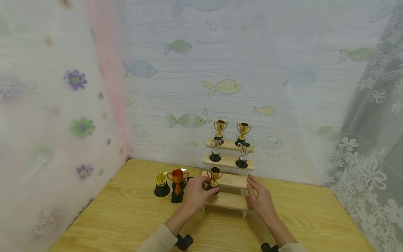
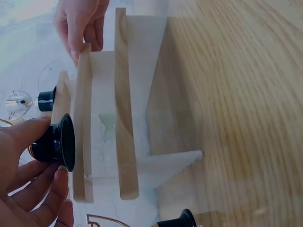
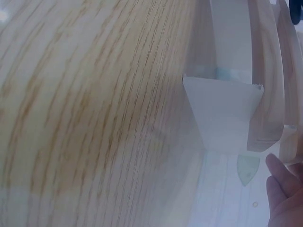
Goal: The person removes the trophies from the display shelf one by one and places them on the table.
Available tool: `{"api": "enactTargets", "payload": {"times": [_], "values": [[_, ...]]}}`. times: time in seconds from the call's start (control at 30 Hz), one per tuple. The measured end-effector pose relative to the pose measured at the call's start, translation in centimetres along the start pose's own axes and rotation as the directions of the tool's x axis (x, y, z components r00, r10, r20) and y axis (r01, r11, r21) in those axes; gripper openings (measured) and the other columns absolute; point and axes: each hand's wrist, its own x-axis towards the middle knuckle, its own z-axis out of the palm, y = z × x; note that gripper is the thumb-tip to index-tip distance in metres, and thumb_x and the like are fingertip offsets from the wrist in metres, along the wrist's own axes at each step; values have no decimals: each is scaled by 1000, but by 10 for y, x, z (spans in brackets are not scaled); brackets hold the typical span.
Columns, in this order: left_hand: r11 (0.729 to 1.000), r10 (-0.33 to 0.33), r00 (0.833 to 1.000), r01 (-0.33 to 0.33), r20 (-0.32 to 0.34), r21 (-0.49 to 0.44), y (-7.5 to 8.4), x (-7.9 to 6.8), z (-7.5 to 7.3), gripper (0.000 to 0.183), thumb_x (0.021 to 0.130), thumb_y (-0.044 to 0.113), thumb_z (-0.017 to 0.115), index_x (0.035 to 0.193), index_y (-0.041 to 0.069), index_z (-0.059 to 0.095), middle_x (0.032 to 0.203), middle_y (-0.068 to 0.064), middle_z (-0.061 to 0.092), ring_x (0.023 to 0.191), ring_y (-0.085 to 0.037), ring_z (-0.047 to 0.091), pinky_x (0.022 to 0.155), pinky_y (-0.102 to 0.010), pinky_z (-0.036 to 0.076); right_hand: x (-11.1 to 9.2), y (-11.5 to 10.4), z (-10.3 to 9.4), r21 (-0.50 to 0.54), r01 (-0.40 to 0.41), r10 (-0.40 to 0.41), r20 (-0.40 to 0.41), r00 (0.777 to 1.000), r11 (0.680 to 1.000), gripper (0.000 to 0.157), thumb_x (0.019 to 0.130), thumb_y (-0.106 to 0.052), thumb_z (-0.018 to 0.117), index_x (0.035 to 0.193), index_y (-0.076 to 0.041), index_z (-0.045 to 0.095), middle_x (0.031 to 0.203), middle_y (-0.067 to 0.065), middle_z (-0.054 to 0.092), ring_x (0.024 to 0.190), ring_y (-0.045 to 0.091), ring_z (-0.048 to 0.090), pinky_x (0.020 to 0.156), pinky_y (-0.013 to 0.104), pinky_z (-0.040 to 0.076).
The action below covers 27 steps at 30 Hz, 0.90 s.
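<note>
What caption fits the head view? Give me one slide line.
Left hand holds a black-based trophy cup at a tiered wooden stand; right hand at the stand's right end.

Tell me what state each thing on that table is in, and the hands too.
Left hand: gripping a gold trophy
Right hand: at the wooden stand's right end
Gold trophy: upright, held near its base
Top-shelf gold trophies: both upright
Silver trophies: both upright, one shelf lower
Star trophy: upright
Bronze-coloured trophy: upright
Wooden stand: standing on the table
</note>
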Motion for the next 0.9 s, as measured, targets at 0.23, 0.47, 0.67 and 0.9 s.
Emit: {"api": "enactTargets", "payload": {"times": [0.23,0.47,0.67,0.9], "values": [[1000,5,1000,-6,-23,-21,-11,-8,-6,27,82,29,88,100,12,78,85,2,72,61,-3,52,51,-23,44,-1,0,0,3,-1,1,-1,1000,1000,38,109,-13,51,137,11,58,147,23,54,134,44,51,104,58,44],[998,27,1000,-28,-12,-52,-23,-12,-13,24,82,22,88,99,10,77,85,0,72,61,-3,52,53,-23,44,-1,-1,0,6,5,-5,1,1000,1000,38,109,-13,51,137,11,57,147,23,53,134,44,51,104,58,45],[998,27,1000,-28,-4,-54,-34,-15,-18,23,81,20,89,96,10,76,74,5,65,60,-3,51,51,-23,44,0,-1,0,-1,2,-2,9,1000,1000,38,109,-13,50,138,11,57,147,25,53,133,45,52,103,58,46],[998,0,1000,2,23,-70,-43,-21,-22,24,81,18,89,97,6,76,68,6,62,59,-4,52,53,-23,46,0,0,0,-3,1,-1,9,1000,1000,38,109,-13,51,137,11,57,147,23,53,132,44,53,103,58,46]]}}
